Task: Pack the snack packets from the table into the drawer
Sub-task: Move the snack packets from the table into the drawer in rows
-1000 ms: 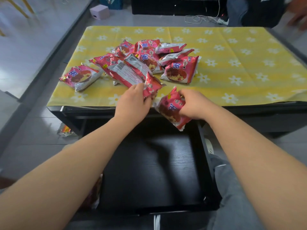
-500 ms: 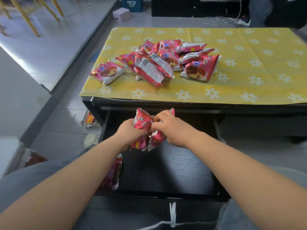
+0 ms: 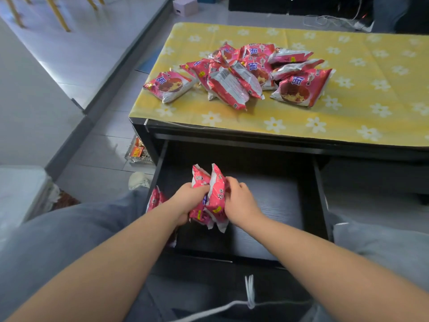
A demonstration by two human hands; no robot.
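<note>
Two pink snack packets (image 3: 214, 196) stand on edge side by side over the left part of the open black drawer (image 3: 318, 196). My left hand (image 3: 189, 202) grips the left one and my right hand (image 3: 240, 203) presses against the right one. More pink packets (image 3: 155, 199) stand at the drawer's left wall, partly hidden by my left forearm. Several packets lie in a heap (image 3: 241, 75) on the yellow flowered table top (image 3: 348, 94), with one packet (image 3: 168, 86) apart at the left.
The drawer's right half shows bare dark wood. My knees in grey trousers flank the drawer. A tray of wrappers (image 3: 137, 151) and a shoe (image 3: 138, 180) lie on the floor left of the table. Cables (image 3: 336, 19) lie behind it.
Both hands took a packet each from the table's front edge, brought them down together and lowered them into the drawer. The view has shifted left and down.
</note>
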